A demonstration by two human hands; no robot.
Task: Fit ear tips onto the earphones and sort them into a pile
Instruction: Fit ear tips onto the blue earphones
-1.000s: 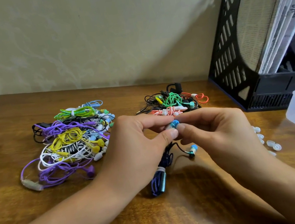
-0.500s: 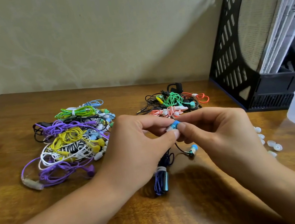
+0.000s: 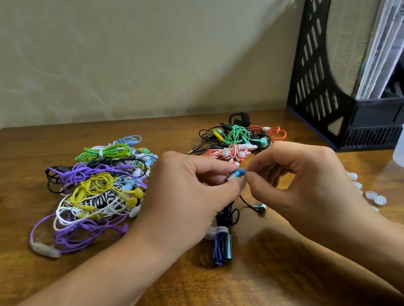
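Pinching one small blue metal earbud (image 3: pixel 239 173) between them, the left hand (image 3: pixel 189 197) and right hand (image 3: pixel 305 183) meet above the brown wooden desk (image 3: pixel 13 264) — its dark-blue braided cord (image 3: pixel 222 248) dangling below. Two heaps flank them: a big multicoloured earphone pile (image 3: pixel 95 192), a smaller tangle (image 3: pixel 238 138). Roughly six loose white silicone ear tips (image 3: pixel 371 196) lie right. No writing is legible.
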